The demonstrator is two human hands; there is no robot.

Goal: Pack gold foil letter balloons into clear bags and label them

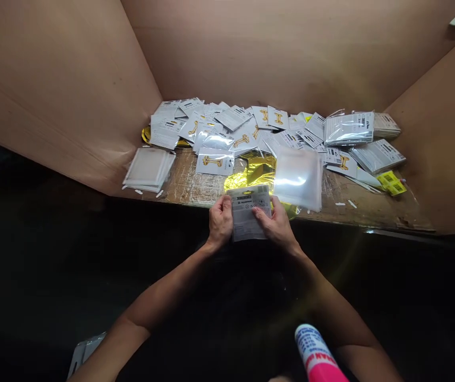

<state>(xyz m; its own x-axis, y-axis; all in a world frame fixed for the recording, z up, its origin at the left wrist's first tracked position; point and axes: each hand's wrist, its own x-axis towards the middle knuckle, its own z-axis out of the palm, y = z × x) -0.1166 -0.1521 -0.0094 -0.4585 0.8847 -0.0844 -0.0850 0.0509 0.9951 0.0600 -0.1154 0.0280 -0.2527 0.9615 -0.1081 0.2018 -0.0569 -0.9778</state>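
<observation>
Left hand (221, 223), right hand (278, 227), fingers (277, 205) gripping grey printed rectangular packet (247, 225) at brown worktop (187, 183) edge, crumpled gold foil (257, 172), clear plastic sleeves (298, 183) beyond, pink-and-white tube (318, 354) cut off below, fine print illegible.

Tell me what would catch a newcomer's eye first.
Shiny gold foil lies on the bench just beyond the left hand and right hand, which hold a printed packet. Behind the foil, white cards lie heaped near the back wall. At the bottom edge, right of centre, a pink-and-white tube stands out.
</observation>
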